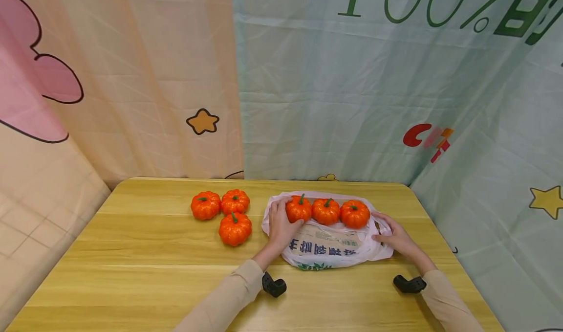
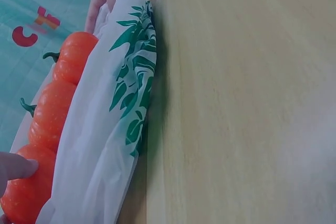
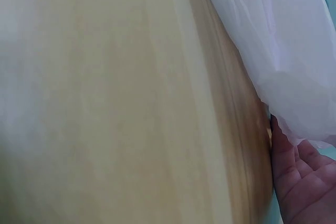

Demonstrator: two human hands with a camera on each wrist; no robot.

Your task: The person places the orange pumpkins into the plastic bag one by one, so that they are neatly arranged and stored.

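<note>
Three small orange pumpkins with green stems sit in a row on a white plastic bag printed with dark characters and green leaves. My left hand grips the leftmost pumpkin, its thumb on the near side. The middle pumpkin and the right pumpkin stand beside it, untouched. At the bag's right end, my right hand holds the gathered plastic between thumb and fingers. In the right wrist view the bag hides the fingertips of that hand.
Left of the bag, three more pumpkins stand grouped on the wooden table: a left one, a back one and a front one. Printed curtains hang behind and beside the table.
</note>
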